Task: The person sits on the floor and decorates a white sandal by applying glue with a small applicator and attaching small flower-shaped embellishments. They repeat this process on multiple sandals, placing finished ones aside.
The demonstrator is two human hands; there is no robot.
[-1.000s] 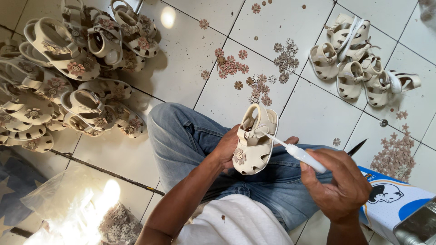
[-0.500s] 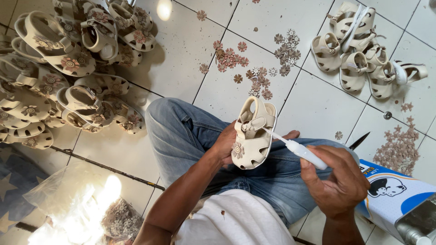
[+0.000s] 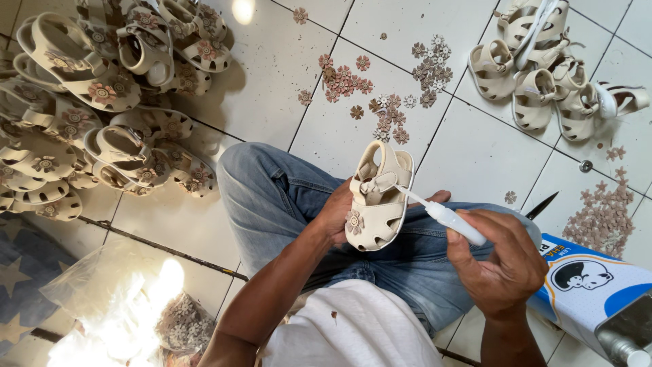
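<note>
Sandal [image 3: 377, 197], cream with one flower, sits gripped in the left hand [image 3: 337, 214] over the lap; the right hand [image 3: 506, 261] clenches a glue applicator [image 3: 445, 216], tip touching its strap. Bare tile lies ahead between shoe piles [image 3: 102, 109].

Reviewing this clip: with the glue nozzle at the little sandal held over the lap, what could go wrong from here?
1. The glue bottle in the right hand has its nozzle at the sandal; a hard squeeze could smear glue past the spot or drip on the jeans.
2. The left hand grips the sandal from the side near the flower already on it; stray glue may reach those fingers.
3. Scissors lie close beside the right knee.
</note>
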